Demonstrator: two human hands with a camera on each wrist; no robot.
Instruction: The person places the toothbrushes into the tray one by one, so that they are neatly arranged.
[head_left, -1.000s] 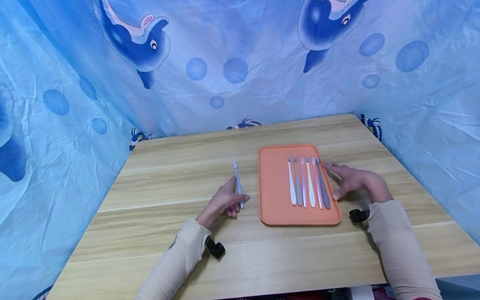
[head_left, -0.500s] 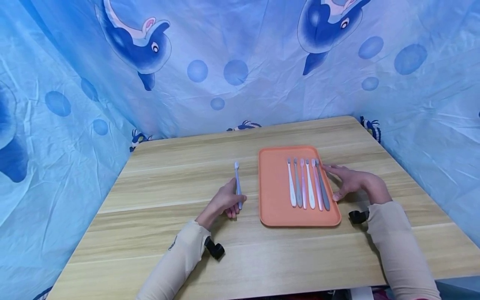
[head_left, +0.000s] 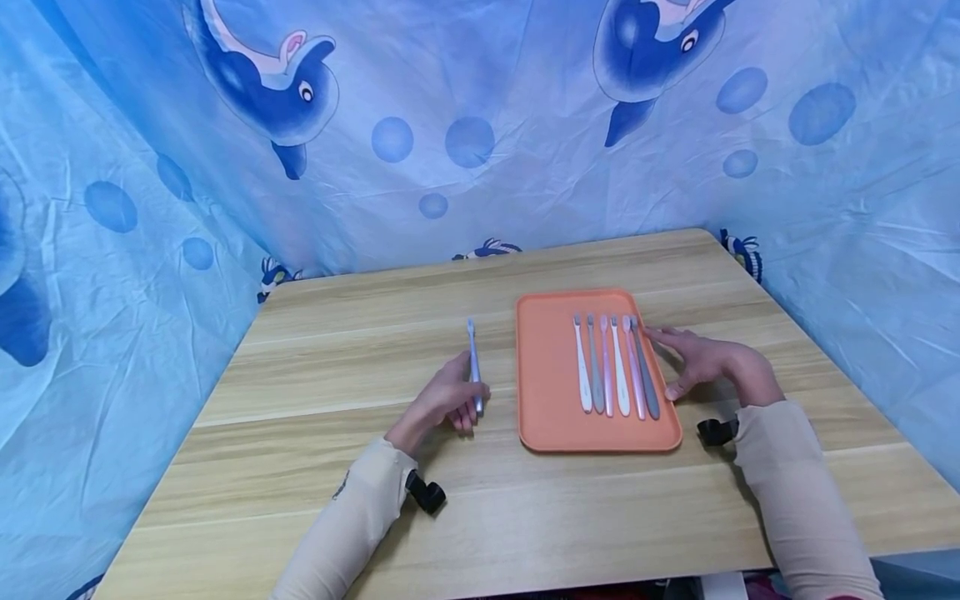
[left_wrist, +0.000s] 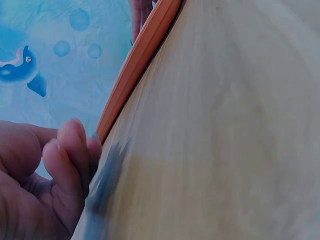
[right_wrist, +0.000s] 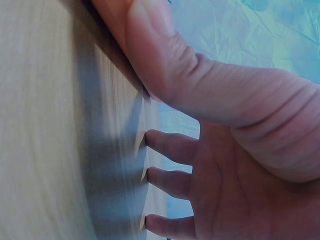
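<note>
In the head view my left hand (head_left: 441,394) pinches a blue-violet toothbrush (head_left: 473,358) by its handle, left of an orange tray (head_left: 547,383). The brush head points away from me. In the left wrist view the curled fingers (left_wrist: 69,155) show, while the toothbrush is mostly hidden. My right hand (head_left: 702,362) is at the tray's right edge, fingers spread. Its thumb (right_wrist: 160,65) touches the tray's side in the right wrist view, and several fingertips rest on the table. White, grey and pink toothbrushes (head_left: 583,371) lie side by side in the tray's right half.
The wooden table (head_left: 315,433) carries the tray right of centre. A blue curtain (head_left: 525,183) with dolphins hangs behind and at the sides. Black wrist cameras (head_left: 426,492) hang near both cuffs. The tray's left half is bare.
My left thumb has drawn in over the toothbrush, and the brush's handle end has shifted slightly left. The right hand, the tray and the toothbrushes in it stay in place.
</note>
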